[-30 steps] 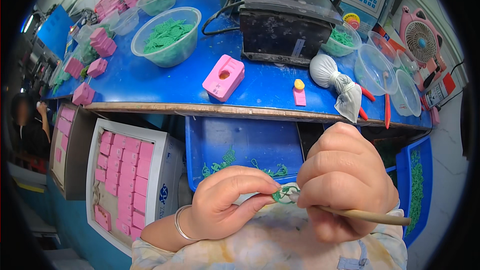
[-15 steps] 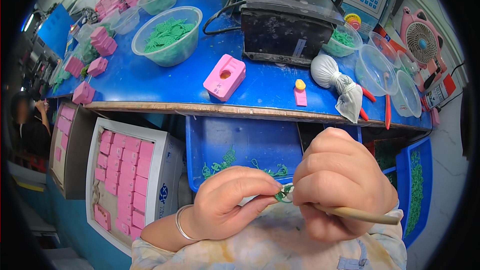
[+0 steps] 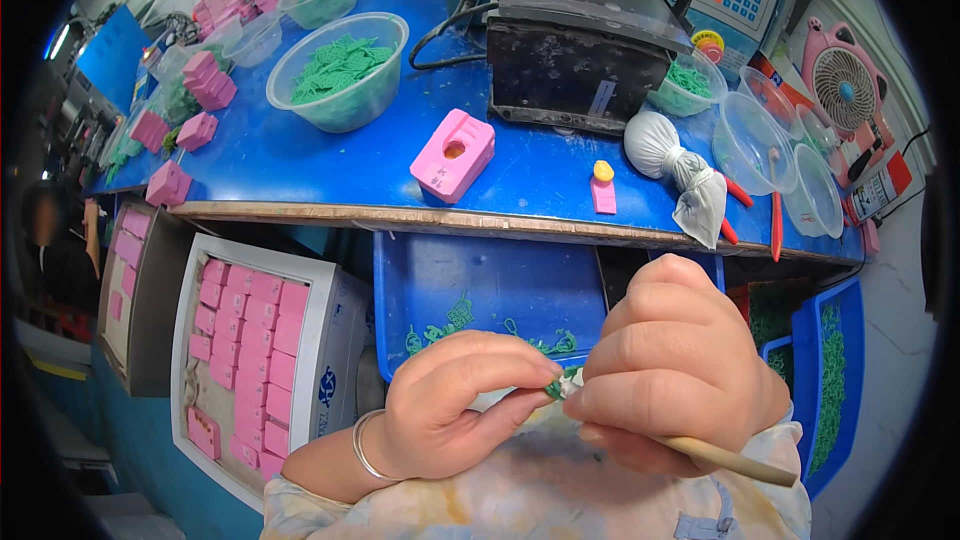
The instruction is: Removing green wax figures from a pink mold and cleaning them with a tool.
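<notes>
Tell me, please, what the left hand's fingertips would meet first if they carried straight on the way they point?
Probably the right hand: the left hand points rightward, pinching a small green piece that the right hand's fingers also touch. Depth is hard to judge.

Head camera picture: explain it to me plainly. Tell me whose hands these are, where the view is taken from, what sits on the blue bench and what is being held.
The view comes from a wide fisheye camera worn on a person's head, looking down, so straight edges bend near the rim. The two bare hands are that person's own. The left hand, with a bangle on its wrist, pinches a small green piece. The right hand meets it there and grips a thin wooden stick. On the blue bench stand a clear bowl of green pieces, a pink block with a hole, more pink blocks to the left, a black machine, a tied white cloth bag and empty clear bowls. Below the bench, a tray of pink blocks and a blue tray with green scraps.
</notes>
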`<action>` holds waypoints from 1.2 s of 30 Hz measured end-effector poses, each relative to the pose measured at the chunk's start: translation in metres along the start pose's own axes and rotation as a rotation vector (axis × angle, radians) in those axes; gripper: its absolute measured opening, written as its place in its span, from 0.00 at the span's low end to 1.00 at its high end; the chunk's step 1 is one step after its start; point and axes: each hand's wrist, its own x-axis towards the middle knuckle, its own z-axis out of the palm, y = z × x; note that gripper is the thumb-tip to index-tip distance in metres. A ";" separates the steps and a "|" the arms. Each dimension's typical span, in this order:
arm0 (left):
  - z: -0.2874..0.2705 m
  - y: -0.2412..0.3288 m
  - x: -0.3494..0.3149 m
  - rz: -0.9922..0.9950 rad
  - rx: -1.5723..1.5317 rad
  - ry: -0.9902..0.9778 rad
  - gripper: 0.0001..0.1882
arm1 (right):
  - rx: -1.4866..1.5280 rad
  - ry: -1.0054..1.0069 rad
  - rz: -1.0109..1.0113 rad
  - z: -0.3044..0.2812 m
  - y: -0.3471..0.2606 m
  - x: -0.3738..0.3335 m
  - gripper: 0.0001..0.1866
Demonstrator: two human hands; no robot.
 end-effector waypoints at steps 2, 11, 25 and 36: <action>0.000 0.000 0.000 -0.001 -0.005 0.008 0.13 | -0.011 0.000 -0.021 0.000 0.000 0.000 0.08; 0.000 -0.003 -0.004 -0.073 -0.138 0.037 0.12 | -0.013 0.435 0.041 0.006 -0.006 -0.004 0.08; 0.001 -0.010 -0.013 -0.313 -0.749 0.022 0.16 | -0.144 -0.018 0.266 0.011 0.004 -0.021 0.10; 0.005 -0.013 -0.013 -0.481 -0.914 0.045 0.06 | 0.554 0.150 0.523 0.056 0.013 -0.043 0.04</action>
